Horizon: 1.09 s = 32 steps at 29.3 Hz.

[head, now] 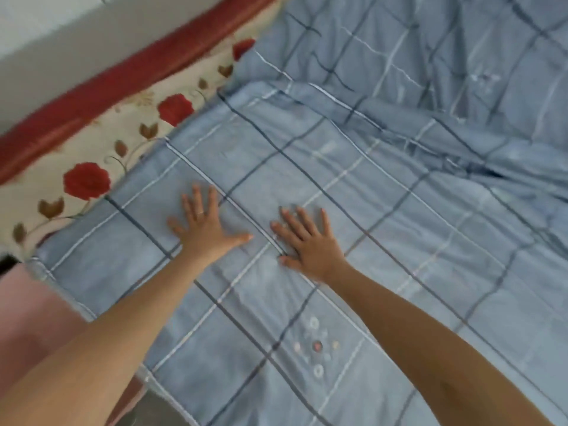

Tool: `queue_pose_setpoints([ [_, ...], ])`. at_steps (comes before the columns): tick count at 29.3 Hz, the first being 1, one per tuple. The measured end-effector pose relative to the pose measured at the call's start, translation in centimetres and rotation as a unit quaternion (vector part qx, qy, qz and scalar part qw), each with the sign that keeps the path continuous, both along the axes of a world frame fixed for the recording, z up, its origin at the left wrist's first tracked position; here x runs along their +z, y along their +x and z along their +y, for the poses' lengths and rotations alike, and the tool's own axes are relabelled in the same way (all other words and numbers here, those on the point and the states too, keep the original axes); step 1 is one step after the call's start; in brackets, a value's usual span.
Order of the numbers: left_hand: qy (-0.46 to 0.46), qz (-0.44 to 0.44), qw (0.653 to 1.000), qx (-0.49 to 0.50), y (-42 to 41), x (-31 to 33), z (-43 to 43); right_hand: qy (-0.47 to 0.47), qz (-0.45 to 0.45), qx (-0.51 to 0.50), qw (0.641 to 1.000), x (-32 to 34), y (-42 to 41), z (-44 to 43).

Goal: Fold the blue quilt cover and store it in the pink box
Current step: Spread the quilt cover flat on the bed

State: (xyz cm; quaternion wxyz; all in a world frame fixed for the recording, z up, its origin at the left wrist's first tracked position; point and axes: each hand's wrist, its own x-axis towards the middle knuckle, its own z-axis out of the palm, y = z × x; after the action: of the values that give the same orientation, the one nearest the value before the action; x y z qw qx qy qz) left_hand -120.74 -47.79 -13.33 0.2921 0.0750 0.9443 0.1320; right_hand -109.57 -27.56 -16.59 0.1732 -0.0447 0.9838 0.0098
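Both hands, left point(206, 224) and right point(307, 241), lie flat with spread fingers, gripping nothing, pressing the blue quilt cover point(384, 210) near the bed's left edge, probably smoothing it for folding.

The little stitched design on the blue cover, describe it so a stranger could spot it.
Start with the blue checked quilt cover spread over the flowered sheet. Between the two forearms, nearer the camera than the flat left hand and right hand, sits the stitched design: small white rings around a pinkish centre, unlike the plain checks around it.

Head view, steeply down, close over bed point(129, 124)
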Motion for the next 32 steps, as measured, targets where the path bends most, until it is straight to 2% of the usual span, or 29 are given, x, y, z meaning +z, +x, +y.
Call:
queue_pose_setpoints([
  [2,0.002,-0.027,1.0,0.009,-3.4,0.6,1.7,0.012,-0.013,-0.003,1.0,-0.4,-3.6,0.2],
  [5,0.007,-0.077,0.995,0.058,-8.5,0.8,2.8,0.022,0.021,-0.039,0.999,0.0,-10.8,1.5],
  [9,-0.02,-0.125,0.987,0.099,-11.2,-0.9,3.7,0.078,0.017,-0.096,0.992,0.1,-19.2,5.3],
  [13,-0.046,-0.157,0.983,0.084,-11.5,-0.9,4.1,0.091,0.062,-0.125,0.986,0.0,-23.5,9.1],
  [15,-0.049,-0.19,0.977,0.08,-11.9,-0.6,4.2,0.056,0.124,-0.13,0.982,0.2,-25.6,9.8],
  [18,-0.064,-0.218,0.972,0.066,-13.5,-0.2,4.2,0.03,0.151,-0.114,0.981,1.3,-30.2,10.2],
  [20,-0.066,-0.237,0.966,0.083,-14.4,0.0,4.2,0.004,0.119,-0.093,0.989,2.0,-33.2,10.9],
  [25,-0.067,-0.251,0.962,0.082,-14.5,0.4,4.2,-0.09,0.148,-0.073,0.982,4.6,-36.2,13.5],
  [32,-0.06,-0.245,0.965,0.078,-14.3,0.3,4.0,-0.081,0.066,0.013,0.994,4.9,-43.0,13.5],
])
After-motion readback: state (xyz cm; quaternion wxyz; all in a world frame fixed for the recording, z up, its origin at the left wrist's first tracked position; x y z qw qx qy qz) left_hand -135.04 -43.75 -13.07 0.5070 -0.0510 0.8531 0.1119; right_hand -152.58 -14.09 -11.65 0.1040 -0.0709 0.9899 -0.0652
